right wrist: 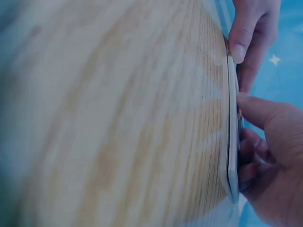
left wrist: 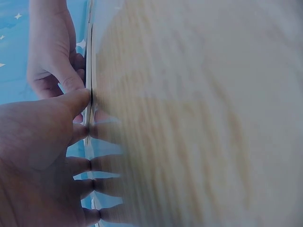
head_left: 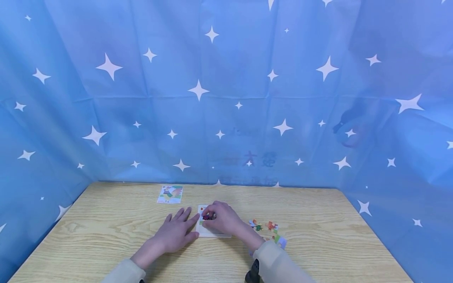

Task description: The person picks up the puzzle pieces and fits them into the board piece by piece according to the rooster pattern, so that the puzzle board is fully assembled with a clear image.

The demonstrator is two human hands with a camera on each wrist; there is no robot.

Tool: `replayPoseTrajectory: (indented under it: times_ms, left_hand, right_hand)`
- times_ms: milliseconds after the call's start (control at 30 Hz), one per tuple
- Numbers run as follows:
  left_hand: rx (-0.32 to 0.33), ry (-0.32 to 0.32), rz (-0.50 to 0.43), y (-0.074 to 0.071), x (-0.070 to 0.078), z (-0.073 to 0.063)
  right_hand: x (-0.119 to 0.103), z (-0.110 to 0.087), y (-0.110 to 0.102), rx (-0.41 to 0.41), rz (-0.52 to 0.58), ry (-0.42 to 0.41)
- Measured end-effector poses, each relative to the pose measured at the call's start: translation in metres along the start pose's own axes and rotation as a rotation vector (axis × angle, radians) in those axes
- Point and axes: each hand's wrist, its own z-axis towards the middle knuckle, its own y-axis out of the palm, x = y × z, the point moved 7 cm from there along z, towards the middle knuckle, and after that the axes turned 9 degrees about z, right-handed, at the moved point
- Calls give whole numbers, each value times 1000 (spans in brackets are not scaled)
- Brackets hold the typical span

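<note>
A white-bordered puzzle board point(head_left: 214, 235) lies on the wooden table. My left hand point(head_left: 174, 234) rests on the table at its left side, fingers spread, with the thumb and index fingertip at the board's edge. Over the board, my right hand point(head_left: 225, 218) pinches a small dark, colourful puzzle piece point(head_left: 207, 216) between thumb and curled fingers. In the right wrist view the board point(right wrist: 232, 142) shows edge-on, with the right hand point(right wrist: 284, 156) low over its surface. The right hand hides most of the board's picture.
Several loose puzzle pieces point(head_left: 271, 225) lie right of the board, some partly behind the right forearm. A square picture card point(head_left: 170, 194) is at the back left of the table point(head_left: 318, 236). Behind hangs a blue curtain point(head_left: 240, 70) with white stars.
</note>
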Motion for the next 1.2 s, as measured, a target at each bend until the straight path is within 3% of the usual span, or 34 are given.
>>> replayPoseTrajectory:
  times_ms: [767,1200]
  left_hand:
    - [-30,-5,-7,-7,5,-4]
    - [-41,-24,-17,-12,9,-5]
  right_hand:
    - [3,3,2,24,-14,43]
    - [-3,1,0,36,-31,-17]
